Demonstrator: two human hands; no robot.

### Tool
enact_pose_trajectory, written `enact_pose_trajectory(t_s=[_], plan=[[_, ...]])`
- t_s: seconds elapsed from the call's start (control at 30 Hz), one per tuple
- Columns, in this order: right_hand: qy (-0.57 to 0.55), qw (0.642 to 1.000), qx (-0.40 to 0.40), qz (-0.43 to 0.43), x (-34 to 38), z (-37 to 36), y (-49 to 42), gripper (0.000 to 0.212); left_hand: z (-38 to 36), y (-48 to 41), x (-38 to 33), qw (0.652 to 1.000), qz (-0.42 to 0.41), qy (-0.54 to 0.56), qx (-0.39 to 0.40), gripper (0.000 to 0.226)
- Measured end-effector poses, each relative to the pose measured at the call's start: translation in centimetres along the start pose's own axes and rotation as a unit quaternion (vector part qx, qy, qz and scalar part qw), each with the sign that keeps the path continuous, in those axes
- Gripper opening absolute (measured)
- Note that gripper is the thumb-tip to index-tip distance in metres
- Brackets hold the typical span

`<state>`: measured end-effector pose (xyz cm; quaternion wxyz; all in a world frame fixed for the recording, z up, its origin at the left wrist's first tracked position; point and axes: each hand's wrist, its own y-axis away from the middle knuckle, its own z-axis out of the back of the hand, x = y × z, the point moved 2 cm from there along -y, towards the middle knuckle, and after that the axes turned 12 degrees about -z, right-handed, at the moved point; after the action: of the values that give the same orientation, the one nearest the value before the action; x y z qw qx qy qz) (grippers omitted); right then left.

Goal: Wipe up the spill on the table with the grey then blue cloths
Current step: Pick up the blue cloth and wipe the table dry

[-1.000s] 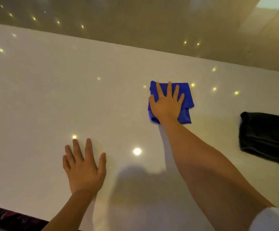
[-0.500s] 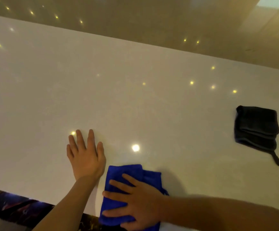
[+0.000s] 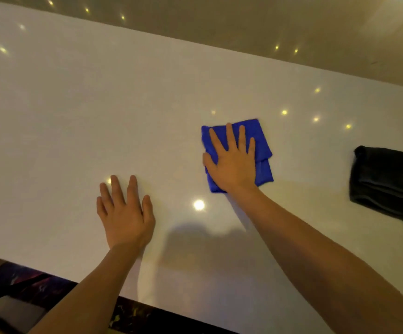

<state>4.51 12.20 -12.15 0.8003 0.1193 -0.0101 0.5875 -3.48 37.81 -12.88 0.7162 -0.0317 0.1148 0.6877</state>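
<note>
A folded blue cloth (image 3: 263,145) lies on the glossy white table (image 3: 75,104) right of centre. My right hand (image 3: 231,162) presses flat on it, fingers spread and pointing away from me. My left hand (image 3: 124,210) rests palm down on the bare table, fingers apart, holding nothing. The dark grey cloth (image 3: 385,179) lies folded at the far right, apart from both hands, with a small loop tab at its near corner. No spill shows on the shiny surface.
The table's near edge (image 3: 147,303) runs along the bottom, with a dark patterned floor below it. Ceiling lights reflect as bright dots on the tabletop. Beyond the far edge is a brownish glossy floor.
My right hand has pushed the blue cloth from the near edge beside my left hand back out to the far right of centre. My left hand has stayed in place.
</note>
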Motion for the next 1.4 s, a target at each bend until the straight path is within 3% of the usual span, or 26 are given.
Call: enact_pose_trajectory(t_s=[0.07, 0.17, 0.3, 0.37, 0.47, 0.53, 0.6, 0.67, 0.8, 0.9, 1.07, 1.23, 1.4], plan=[[-0.015, 0.993, 0.007, 0.120, 0.0, -1.9, 9.0, 0.067, 0.1, 0.1, 0.1, 1.000, 0.000, 0.002, 0.005, 0.064], [0.033, 0.954, 0.035, 0.295, -2.5, -4.2, 21.2, 0.071, 0.0, 0.0, 0.3, 1.000, 0.001, 0.009, 0.002, 0.064], [0.071, 0.878, 0.071, 0.468, -4.7, -3.5, 18.4, 0.068, -0.1, 0.1, 0.3, 1.000, -0.002, 0.003, -0.004, 0.064], [0.046, 0.908, 0.052, 0.413, -4.4, -2.0, 12.5, 0.065, -0.2, 0.0, 0.4, 1.000, -0.005, -0.005, -0.005, 0.064], [0.040, 0.988, 0.004, 0.151, -4.7, 0.4, 1.6, 0.067, -0.4, 0.2, 0.4, 1.000, 0.001, -0.006, -0.010, 0.064], [0.027, 0.999, 0.007, 0.020, -4.3, 1.4, -2.4, 0.068, -0.4, 0.2, 0.3, 1.000, -0.001, -0.004, -0.014, 0.064], [0.009, 0.999, -0.011, -0.048, -2.5, 0.7, -2.7, 0.068, -0.5, 0.0, 0.4, 1.000, -0.001, -0.003, -0.021, 0.064], [-0.003, 0.999, -0.018, -0.028, 0.2, -0.4, 0.5, 0.067, -0.6, 0.1, 0.5, 1.000, -0.003, -0.001, -0.026, 0.064], [0.017, 0.974, 0.033, 0.225, 3.8, -2.5, 8.8, 0.065, -0.7, 0.0, 0.8, 1.000, -0.007, -0.001, -0.020, 0.066], [0.027, 0.949, 0.059, 0.309, 2.5, -3.2, 11.5, 0.064, -0.6, -0.1, 0.6, 1.000, -0.004, -0.015, -0.001, 0.066], [0.014, 0.945, 0.094, 0.312, 0.5, -4.1, 16.1, 0.066, 1.2, 0.1, -1.8, 0.999, 0.011, 0.045, 0.009, 0.059], [0.034, 0.946, 0.126, 0.295, -1.2, -3.6, 19.9, 0.075, 1.4, 2.7, -7.4, 0.987, -0.129, 0.076, 0.059, 0.042], [-0.015, 0.966, 0.178, 0.188, -3.8, -2.6, 25.6, 0.094, 0.8, 6.6, -9.9, 0.957, -0.239, 0.122, 0.114, 0.032]])
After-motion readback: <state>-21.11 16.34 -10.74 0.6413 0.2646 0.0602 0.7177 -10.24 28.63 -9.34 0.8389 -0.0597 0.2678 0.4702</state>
